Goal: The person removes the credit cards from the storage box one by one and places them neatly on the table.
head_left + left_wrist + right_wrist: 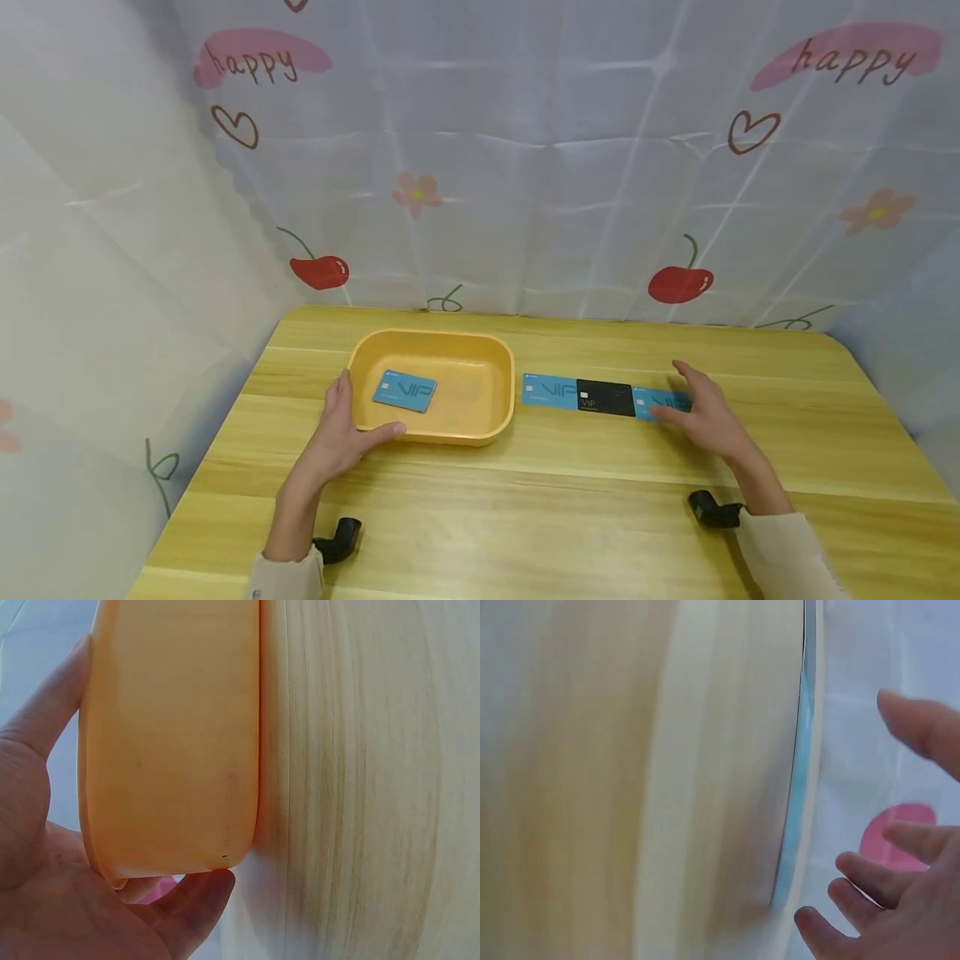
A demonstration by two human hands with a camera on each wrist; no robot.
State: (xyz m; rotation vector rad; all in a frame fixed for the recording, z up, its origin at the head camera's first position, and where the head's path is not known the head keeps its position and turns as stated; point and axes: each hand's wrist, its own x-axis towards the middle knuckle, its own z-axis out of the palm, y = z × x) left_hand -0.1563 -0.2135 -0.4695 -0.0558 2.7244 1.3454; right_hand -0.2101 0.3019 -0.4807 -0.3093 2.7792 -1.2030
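A yellow plastic tray (474,392) stands on the left half of the table. My left hand (335,437) holds its near left corner, the thumb along the front rim and the fingers against the end wall. Inside the tray lies a blue VIP card (405,391). To the right of the tray, a blue VIP card (547,390), a black VIP card (606,397) and another blue VIP card (647,403) lie in a row. Over the right end of that last card hovers my right hand (711,421), fingers spread and holding nothing; it partly hides the card.
The table (525,508) has a wood-grain top. A printed white curtain (525,225) hangs along its back edge, with more sheeting at the sides. Black wrist mounts (716,510) show below both hands.
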